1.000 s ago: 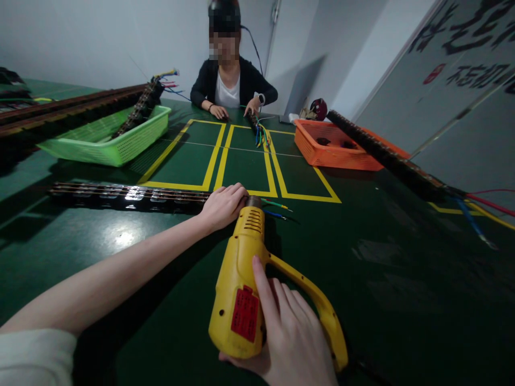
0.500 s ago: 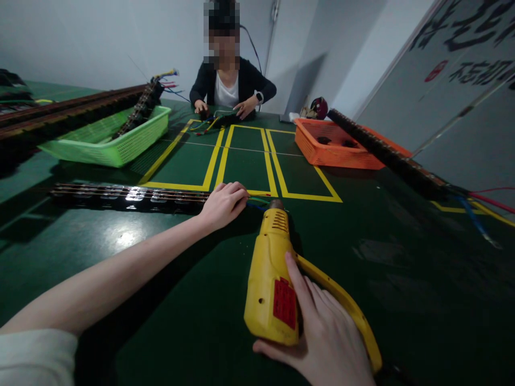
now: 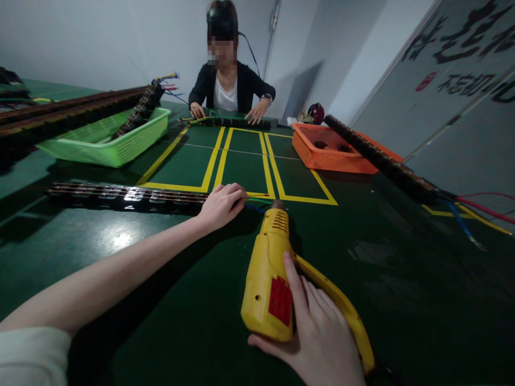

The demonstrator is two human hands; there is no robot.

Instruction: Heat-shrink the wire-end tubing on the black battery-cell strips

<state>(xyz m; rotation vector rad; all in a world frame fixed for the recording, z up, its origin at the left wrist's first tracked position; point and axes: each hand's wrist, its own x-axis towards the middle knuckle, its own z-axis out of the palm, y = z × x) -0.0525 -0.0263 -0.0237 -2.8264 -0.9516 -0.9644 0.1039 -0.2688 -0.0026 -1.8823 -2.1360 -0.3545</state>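
My right hand (image 3: 317,327) is wrapped round a yellow heat gun (image 3: 267,273), which has a red label on its body. Its metal nozzle (image 3: 277,204) points away from me, at the ends of several thin wires (image 3: 259,196), red, green and blue. These wires come out from under my left hand (image 3: 223,205), whose fingers are closed over them at the right end of a long black strip assembly (image 3: 132,196). That assembly lies flat across the green table, with thin wires running along it. The fingertips of my left hand are partly hidden.
A green basket (image 3: 116,153) holding a similar strip stands at the left, beside long stacked strips (image 3: 60,115). At the right, another strip (image 3: 382,153) rests across an orange basket (image 3: 322,161). Opposite me a person (image 3: 231,80) handles a wired strip. Yellow tape (image 3: 219,161) marks the table.
My hands and the heat gun hold nearly the same place, the gun shifting slightly left. Across the table, the person's hands have spread and their strip now lies stretched out sideways.
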